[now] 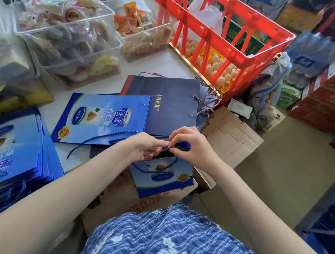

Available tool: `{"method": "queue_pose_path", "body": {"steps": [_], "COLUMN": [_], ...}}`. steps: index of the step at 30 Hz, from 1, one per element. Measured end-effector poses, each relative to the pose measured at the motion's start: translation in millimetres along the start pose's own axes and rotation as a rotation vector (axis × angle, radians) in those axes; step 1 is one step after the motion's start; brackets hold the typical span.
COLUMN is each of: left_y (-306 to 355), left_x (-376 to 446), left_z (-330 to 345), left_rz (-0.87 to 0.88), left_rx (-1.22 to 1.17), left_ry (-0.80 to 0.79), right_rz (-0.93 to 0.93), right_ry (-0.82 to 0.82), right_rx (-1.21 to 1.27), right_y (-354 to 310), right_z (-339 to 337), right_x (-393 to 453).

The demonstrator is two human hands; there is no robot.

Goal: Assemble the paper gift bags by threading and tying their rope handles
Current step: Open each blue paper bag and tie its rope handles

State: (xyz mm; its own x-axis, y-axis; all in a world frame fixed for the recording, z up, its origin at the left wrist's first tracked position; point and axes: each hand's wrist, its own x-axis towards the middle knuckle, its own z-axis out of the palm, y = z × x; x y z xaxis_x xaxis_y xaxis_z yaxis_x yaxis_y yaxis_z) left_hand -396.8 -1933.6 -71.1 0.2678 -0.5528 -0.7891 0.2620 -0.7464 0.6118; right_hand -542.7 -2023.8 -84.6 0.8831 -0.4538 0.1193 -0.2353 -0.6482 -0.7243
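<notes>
We pinch the dark blue twisted rope handle [166, 148] between both hands at the top edge of the glossy blue paper gift bag [165, 174]. The left hand [147, 147] and right hand [189, 142] meet fingertip to fingertip; the bag hangs toward us, below the grip.

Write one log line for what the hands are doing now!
step: tying handle | left hand: pinches blue rope | right hand: pinches same rope | gift bag: at table edge | finished: not yet

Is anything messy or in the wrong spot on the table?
A loose blue rope trails off the flat blue bag onto the table, untied. The navy bags lie skewed, overhanging the edge.
</notes>
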Motion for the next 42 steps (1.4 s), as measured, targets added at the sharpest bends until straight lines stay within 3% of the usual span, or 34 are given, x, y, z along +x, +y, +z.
{"method": "queue_pose_path", "body": {"steps": [2, 5, 10, 13, 17, 23, 29, 35, 42], "left_y": [3, 2, -21, -32, -30, -18, -18, -16, -12], "left_x": [-1, -4, -5, -4, 1, -1, -3, -3, 7], "left_z": [-3, -6, -7, -4, -2, -2, -8, -3, -16], "left_rz": [0.052, 0.215, 0.598, 0.881, 1.039, 1.031, 0.953, 0.891, 0.677], "left_rx": [-0.026, -0.001, 0.214, 0.430, 0.532, 0.472, 0.503, 0.418, 0.361], "left_ry": [0.018, 0.071, 0.304, 0.483, 0.527, 0.480, 0.390, 0.570, 0.267], "right_rz": [-0.164, -0.196, 0.100, 0.279, 0.411, 0.436, 0.430, 0.487, 0.491], "right_ry": [0.076, 0.046, 0.016, -0.044, -0.033, 0.075, -0.037, -0.030, -0.109], "right_rx": [-0.257, -0.303, 0.066, 0.123, 0.278, 0.166, 0.209, 0.229, 0.232], "right_y": [0, -4, -9, -12, -16, -18, -21, -29, -28], "right_z": [5, 10, 4, -2, -12, -2, -4, -9, -12], "right_x": [4, 7, 16, 29, 40, 43, 35, 40, 41]}}
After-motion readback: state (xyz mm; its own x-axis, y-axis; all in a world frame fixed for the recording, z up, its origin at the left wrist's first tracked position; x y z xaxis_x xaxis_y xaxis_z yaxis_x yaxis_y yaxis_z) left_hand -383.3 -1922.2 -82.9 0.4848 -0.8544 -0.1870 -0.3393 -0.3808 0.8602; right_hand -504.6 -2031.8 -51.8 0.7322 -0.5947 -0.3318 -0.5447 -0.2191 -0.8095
